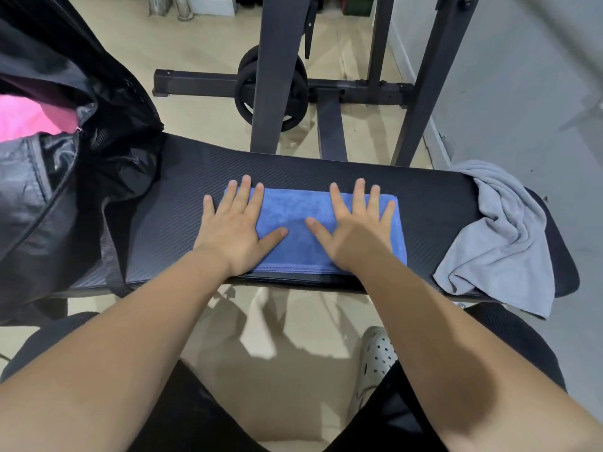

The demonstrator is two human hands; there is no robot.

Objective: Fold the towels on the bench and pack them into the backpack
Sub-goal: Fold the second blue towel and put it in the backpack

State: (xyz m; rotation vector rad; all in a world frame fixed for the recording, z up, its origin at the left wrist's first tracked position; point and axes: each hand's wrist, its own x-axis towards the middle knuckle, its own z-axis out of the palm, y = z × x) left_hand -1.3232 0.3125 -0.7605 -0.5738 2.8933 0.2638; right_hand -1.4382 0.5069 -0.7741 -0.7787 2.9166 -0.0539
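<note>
Nearest the viewer, a grey perforated clog [378, 353] stands on the pale floor between the person's knees. Both forearms reach forward to the bench [434, 203], a black ribbed pad running left to right.

The left hand [233, 230] and the right hand [359, 233] lie palm down on the blue towel [293, 220], fingers [359, 197] straight and spread wide, holding nothing. The left hand covers the towel's left edge, with its outer fingers on the bare pad. The right hand lies wholly on the towel's right half. The towel is a flat folded rectangle at mid-bench, with its stitched hem along the near edge. The step appears to be pressing the fold flat.

At the bench's right end lies the grey towel [502, 243], crumpled and unfolded, one corner hanging over the near edge. At the left end the black backpack [65, 177] stands open, with pink fabric [29, 119] in its mouth, probably a towel already packed. Beyond the bench, a dark rack frame [270, 76] and weight plates [270, 89] stand on the floor.

Risks:
- If only the top layer is gripped on lifting, the blue fold may fall open.
- The overhanging grey towel may slide to the floor if the bench is jolted.
- The slumped backpack mouth may catch the bundle and rumple it.
</note>
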